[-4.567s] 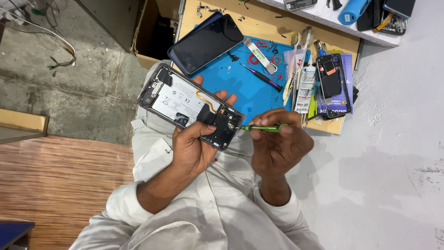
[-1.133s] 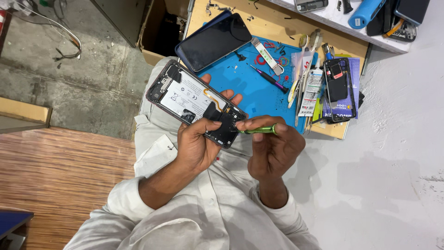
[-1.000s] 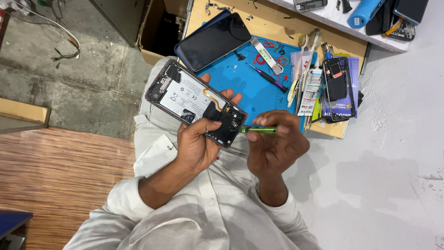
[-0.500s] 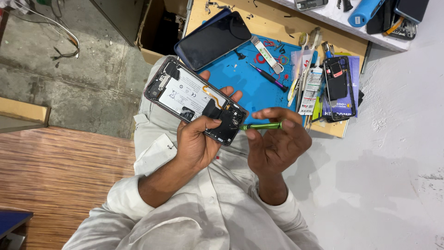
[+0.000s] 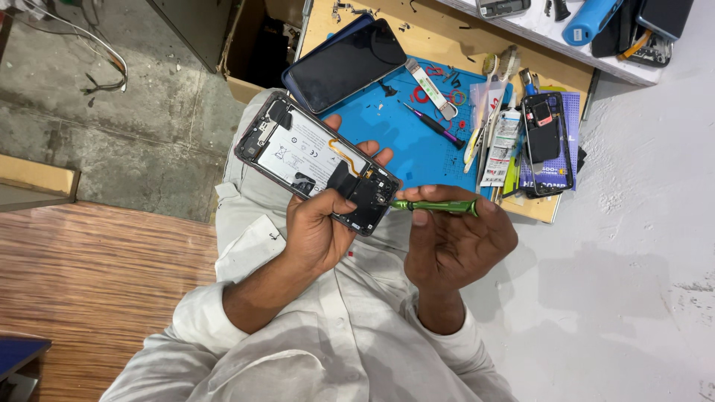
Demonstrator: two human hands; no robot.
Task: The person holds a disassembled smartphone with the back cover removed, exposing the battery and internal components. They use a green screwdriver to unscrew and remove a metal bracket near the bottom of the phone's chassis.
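The left hand (image 5: 316,234) grips the opened phone (image 5: 316,160) from beneath, back cover already off and battery exposed. The right hand (image 5: 454,246) pinches a green screwdriver (image 5: 436,206), whose tip meets the phone's lower end just beside the left thumb. The frame looks otherwise still assembled.

floor: grey concrete (image 5: 112,134) lying bare, cables trailing
panel: brown wood (image 5: 89,275) running left
wall: white plaster (image 5: 633,283) catching soft shadows

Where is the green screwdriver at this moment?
The green screwdriver is mid-frame in the right hand, its tip at the opened phone, below the blue mat.
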